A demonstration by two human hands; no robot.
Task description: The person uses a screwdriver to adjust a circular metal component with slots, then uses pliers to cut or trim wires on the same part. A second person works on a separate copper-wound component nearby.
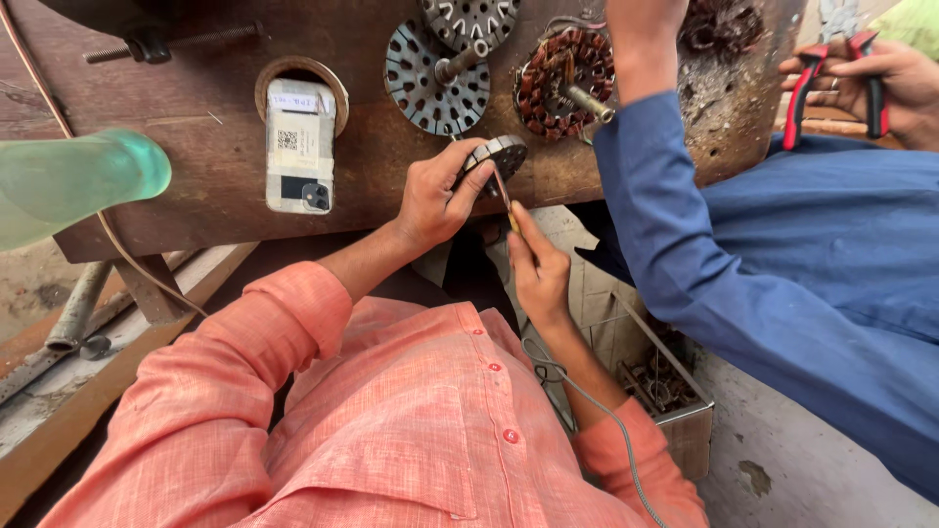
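Head view, stator core (494, 156) between left fingers (460, 181)

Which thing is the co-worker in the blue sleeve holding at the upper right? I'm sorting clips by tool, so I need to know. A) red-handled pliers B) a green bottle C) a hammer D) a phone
A: the co-worker's hand at the upper right grips red-handled pliers, while the phone lies on the wooden bench and the green bottle sits at the left.
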